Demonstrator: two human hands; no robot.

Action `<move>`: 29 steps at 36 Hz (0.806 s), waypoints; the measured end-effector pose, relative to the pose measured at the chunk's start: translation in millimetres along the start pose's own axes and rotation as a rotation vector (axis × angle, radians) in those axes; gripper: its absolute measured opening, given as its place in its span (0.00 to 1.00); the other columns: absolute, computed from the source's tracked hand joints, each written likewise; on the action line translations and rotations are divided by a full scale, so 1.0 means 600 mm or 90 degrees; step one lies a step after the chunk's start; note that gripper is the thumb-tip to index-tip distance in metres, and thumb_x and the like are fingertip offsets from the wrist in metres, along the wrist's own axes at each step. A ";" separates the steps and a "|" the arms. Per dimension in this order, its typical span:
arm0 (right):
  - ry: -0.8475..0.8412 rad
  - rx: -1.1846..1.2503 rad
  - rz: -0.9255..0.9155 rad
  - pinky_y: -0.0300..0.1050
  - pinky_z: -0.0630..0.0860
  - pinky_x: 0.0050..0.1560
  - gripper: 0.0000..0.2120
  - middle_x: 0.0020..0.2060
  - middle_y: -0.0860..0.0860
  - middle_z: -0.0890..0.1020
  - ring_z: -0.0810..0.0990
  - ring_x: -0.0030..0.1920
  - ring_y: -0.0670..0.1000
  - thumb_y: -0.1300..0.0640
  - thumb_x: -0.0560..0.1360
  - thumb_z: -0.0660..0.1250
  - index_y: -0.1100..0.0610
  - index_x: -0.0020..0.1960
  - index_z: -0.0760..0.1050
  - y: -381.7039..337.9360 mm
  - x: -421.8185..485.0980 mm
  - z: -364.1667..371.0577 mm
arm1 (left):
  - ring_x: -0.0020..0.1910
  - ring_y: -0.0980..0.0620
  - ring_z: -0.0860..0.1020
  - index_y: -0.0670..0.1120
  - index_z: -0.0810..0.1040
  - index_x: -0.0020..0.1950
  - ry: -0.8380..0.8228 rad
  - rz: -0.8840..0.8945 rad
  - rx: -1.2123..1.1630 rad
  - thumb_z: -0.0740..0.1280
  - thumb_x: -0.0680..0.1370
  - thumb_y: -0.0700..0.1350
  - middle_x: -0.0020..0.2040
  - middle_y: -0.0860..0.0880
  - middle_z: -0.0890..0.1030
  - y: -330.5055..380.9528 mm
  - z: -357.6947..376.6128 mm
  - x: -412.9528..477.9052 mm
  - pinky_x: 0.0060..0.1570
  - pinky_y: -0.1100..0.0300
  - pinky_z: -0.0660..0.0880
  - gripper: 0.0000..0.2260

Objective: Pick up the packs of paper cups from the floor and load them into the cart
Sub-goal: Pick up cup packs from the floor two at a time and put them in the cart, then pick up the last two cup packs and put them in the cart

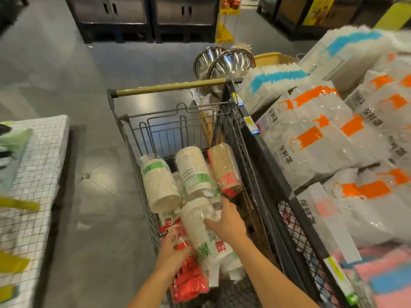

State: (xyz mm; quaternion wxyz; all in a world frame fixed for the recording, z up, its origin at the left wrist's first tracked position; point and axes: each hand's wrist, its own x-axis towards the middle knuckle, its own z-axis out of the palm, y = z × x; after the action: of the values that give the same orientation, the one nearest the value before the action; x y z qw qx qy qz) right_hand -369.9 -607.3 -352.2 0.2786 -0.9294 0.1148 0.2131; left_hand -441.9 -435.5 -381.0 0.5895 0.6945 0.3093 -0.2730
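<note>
A grey wire cart (124,138) with a brass handle stands in the middle of the aisle. Several packs of paper cups lie inside it: a white pack with a green label (159,181), a second white pack (193,172) and a brown pack with a red label (223,167). My left hand (172,254) grips a red-wrapped pack (189,281) at the cart's near end. My right hand (226,221) holds a white cup pack with a green label (200,232), lying over the others.
A shelf (271,174) stacked with white plastic bag packs (315,138) runs along the cart's right side. Steel bowls (231,65) sit beyond the cart. A table with a grid-pattern cloth (33,185) is on the left. Grey tiled floor (97,192) lies between them.
</note>
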 end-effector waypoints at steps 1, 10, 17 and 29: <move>-0.001 0.002 -0.009 0.57 0.74 0.66 0.45 0.73 0.53 0.70 0.73 0.70 0.57 0.40 0.72 0.74 0.54 0.80 0.57 0.000 -0.001 0.000 | 0.66 0.48 0.76 0.50 0.68 0.75 -0.010 0.007 0.015 0.80 0.69 0.45 0.71 0.48 0.74 0.000 0.001 0.000 0.68 0.43 0.73 0.37; 0.018 -0.048 -0.038 0.57 0.75 0.64 0.37 0.70 0.53 0.71 0.76 0.67 0.57 0.40 0.75 0.71 0.52 0.78 0.61 0.009 -0.028 -0.072 | 0.65 0.49 0.76 0.50 0.66 0.77 -0.008 0.203 0.360 0.72 0.72 0.51 0.69 0.50 0.75 0.083 0.021 -0.030 0.66 0.48 0.74 0.34; 0.098 -0.107 -0.034 0.57 0.78 0.59 0.35 0.65 0.53 0.75 0.78 0.63 0.58 0.35 0.73 0.70 0.52 0.73 0.67 0.034 -0.087 -0.207 | 0.67 0.47 0.74 0.53 0.67 0.75 -0.040 0.420 0.596 0.70 0.72 0.57 0.71 0.49 0.73 0.226 0.060 -0.075 0.62 0.50 0.74 0.32; 0.343 -0.051 0.249 0.53 0.76 0.60 0.32 0.69 0.55 0.76 0.76 0.68 0.59 0.40 0.77 0.69 0.52 0.76 0.66 0.127 -0.345 -0.316 | 0.64 0.47 0.76 0.53 0.71 0.71 -0.270 0.826 0.865 0.69 0.75 0.58 0.66 0.49 0.77 0.387 0.189 -0.220 0.64 0.49 0.72 0.26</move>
State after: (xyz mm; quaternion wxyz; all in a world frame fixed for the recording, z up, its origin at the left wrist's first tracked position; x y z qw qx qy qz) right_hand -515.1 -757.6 -149.4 0.1552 -0.9230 0.3518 0.0134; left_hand -356.3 -588.1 -149.7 0.1412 0.8596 -0.4722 -0.1349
